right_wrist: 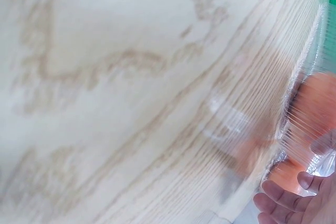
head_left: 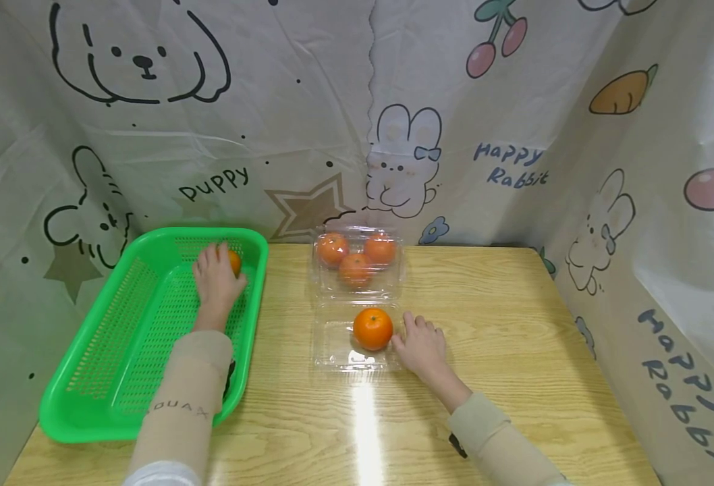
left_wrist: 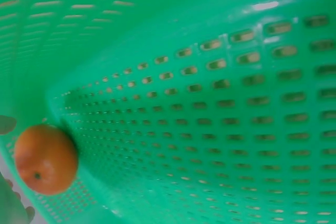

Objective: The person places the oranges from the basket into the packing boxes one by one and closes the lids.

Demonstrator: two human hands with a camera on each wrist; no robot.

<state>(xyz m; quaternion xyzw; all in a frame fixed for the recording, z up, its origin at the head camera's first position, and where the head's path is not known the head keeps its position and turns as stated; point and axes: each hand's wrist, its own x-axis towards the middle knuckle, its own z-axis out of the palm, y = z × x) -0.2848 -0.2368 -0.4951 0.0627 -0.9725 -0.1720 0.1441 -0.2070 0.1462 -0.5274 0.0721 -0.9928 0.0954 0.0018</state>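
Note:
In the head view, my left hand point(head_left: 216, 277) reaches into the far right corner of the green basket point(head_left: 258, 304), beside an orange point(head_left: 234, 262). The left wrist view shows this orange point(left_wrist: 46, 159) against the basket's perforated side, with fingertips point(left_wrist: 7, 124) at the frame edge, apart from it. My right hand point(head_left: 422, 345) is at the right edge of a clear plastic clamshell box point(head_left: 333, 358), fingers spread. Its thumb is close to a single orange point(head_left: 372, 329) in the near half. Fingers of the right hand point(right_wrist: 294, 205) also show beside the clear plastic in the right wrist view.
Three oranges point(head_left: 355, 270) sit under clear plastic in the box's far half. The wooden table point(head_left: 484, 290) ends at a printed cloth point(head_left: 308, 135) hanging behind and at the sides. The basket stands left of the box.

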